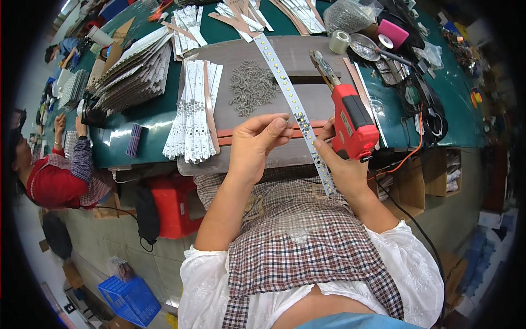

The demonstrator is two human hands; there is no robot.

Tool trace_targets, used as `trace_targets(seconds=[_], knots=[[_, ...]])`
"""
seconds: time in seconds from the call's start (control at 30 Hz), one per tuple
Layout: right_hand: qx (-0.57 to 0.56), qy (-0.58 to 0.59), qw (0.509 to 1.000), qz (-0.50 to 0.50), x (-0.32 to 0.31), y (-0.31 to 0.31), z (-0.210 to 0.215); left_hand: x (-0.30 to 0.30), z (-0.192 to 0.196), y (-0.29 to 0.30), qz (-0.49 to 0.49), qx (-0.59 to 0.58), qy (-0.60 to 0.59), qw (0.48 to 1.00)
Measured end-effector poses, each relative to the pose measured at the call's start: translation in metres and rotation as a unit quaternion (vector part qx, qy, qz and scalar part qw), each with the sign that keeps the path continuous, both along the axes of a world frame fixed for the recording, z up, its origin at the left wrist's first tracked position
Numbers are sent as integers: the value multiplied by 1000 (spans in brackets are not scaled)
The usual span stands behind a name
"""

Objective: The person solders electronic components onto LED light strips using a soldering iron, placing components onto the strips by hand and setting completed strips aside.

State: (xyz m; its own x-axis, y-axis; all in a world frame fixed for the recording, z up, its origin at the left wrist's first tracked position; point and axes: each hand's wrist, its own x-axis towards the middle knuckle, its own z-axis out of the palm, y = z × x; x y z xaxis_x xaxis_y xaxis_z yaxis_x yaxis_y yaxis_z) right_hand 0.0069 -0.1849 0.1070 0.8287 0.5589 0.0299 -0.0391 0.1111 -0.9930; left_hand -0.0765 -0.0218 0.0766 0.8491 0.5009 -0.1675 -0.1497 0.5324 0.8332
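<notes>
My right hand (342, 167) grips a long, narrow LED circuit board (285, 85) near its lower end, thumb on its face. The board slants over the work surface, with a row of yellow LEDs and small dark components. A red and black hand tool (352, 120) with a metal jaw-like front overlaps the right hand; I cannot tell whether the hand also bears on it. My left hand (257, 142) is closed in a pinch just left of the board; what its fingertips hold is too small to make out. Beyond it lies a heap of small grey metal parts (252, 85).
A fanned stack of white circuit strips (192, 115) lies left of the brown work board (219, 49). Farther left stand larger stacked panels (134, 68). Tape rolls (339, 41) and black equipment (413, 96) crowd the right. A co-worker (60, 175) in red sits at left, near a red stool (172, 205).
</notes>
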Motion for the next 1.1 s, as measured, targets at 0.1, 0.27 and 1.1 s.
trace_targets(seconds=[0.1,0.27,1.1], knots=[[-12,-20,1000,-12,-12,-2,1,-7,9,-5,-11,-34,-22,999],[-44,-20,999,-1,-26,1,6,-14,3,1,-16,-20,-31,999],[-68,10,996,-52,-8,-9,-2,36,-9,-6,-87,-77,10,993]])
